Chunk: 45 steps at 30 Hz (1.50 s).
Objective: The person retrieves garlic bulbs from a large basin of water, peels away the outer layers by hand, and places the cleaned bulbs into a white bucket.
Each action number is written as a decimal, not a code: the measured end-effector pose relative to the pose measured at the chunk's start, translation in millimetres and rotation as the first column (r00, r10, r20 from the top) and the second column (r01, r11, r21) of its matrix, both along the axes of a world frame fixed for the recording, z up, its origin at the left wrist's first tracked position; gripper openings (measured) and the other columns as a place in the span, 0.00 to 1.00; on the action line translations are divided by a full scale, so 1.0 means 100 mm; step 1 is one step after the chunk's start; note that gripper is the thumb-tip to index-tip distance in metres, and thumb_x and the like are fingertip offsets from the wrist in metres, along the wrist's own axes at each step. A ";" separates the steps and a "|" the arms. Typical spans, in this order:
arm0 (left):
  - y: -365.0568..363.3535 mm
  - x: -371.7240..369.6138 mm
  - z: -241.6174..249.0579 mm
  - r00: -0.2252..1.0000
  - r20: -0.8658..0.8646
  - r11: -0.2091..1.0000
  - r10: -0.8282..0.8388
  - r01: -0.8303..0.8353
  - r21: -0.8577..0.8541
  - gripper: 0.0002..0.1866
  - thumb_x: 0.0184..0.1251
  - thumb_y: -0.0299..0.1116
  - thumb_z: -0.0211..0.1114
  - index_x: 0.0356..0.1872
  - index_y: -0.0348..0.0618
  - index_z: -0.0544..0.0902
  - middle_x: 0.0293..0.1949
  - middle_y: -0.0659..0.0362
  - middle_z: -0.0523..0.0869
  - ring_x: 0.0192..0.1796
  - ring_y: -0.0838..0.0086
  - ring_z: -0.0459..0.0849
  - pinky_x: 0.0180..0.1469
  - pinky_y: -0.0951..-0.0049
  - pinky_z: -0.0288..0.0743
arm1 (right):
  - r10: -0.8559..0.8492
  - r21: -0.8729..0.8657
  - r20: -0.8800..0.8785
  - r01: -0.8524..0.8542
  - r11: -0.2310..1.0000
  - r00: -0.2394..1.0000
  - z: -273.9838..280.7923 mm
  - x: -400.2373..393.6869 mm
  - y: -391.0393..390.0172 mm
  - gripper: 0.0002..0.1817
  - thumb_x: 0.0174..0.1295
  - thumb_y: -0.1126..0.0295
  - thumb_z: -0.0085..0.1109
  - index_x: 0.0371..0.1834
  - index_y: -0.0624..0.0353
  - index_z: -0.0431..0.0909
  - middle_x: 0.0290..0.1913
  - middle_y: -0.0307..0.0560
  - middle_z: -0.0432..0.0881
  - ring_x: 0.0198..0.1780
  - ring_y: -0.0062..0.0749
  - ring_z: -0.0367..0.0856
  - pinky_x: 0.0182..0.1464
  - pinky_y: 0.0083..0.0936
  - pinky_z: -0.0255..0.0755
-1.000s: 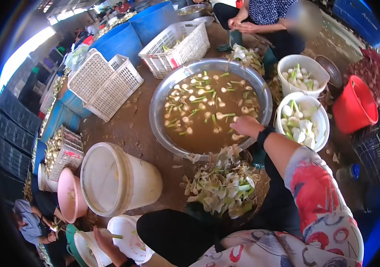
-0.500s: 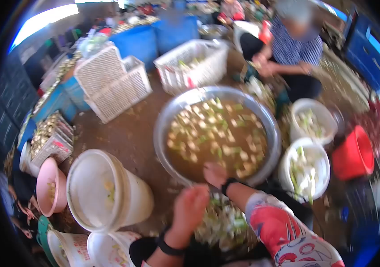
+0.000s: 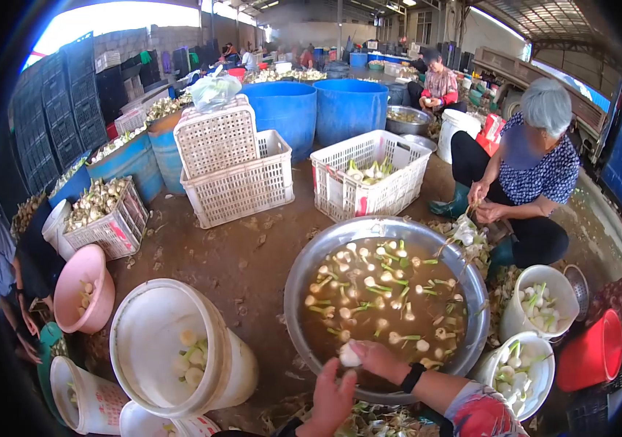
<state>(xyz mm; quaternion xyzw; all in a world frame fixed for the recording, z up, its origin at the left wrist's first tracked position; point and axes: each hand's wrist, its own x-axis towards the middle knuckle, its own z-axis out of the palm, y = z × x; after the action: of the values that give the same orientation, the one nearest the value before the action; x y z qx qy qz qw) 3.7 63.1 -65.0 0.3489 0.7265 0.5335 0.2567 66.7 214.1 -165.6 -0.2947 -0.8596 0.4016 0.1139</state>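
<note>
A pale garlic bulb sits in the fingers of my right hand, over the near rim of a wide metal basin. My left hand is just below and left of it, fingers apart, its fingertips close to the bulb. Brown water fills the basin, and many bulbs with short green stems float there. Leaf and skin scraps lie on the floor under my arms.
White buckets stand at left and white tubs of bulbs at right, beside a red bucket. White crates and blue barrels are behind the basin. A seated co-worker handles stems at right.
The view has tilted up, showing more of the hall. My hands have come together near the basin's front rim, and a garlic bulb now shows in my right hand.
</note>
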 end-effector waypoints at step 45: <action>-0.44 -0.04 0.38 0.075 0.858 0.861 -0.509 0.069 0.505 0.28 0.54 0.50 0.40 0.35 0.34 0.78 0.50 0.47 0.74 0.50 0.60 0.72 0.51 0.63 0.65 | 0.143 0.098 -0.302 -0.118 0.988 0.942 1.76 0.76 -1.17 0.14 0.55 0.60 0.49 0.25 0.60 0.76 0.23 0.56 0.75 0.28 0.48 0.75 0.31 0.36 0.68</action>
<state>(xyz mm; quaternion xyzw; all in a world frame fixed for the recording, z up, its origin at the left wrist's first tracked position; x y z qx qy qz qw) -0.2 19.0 -26.8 0.0931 0.1906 0.6782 0.7036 142.5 97.4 10.8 -0.1660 -0.8639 0.4154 0.2314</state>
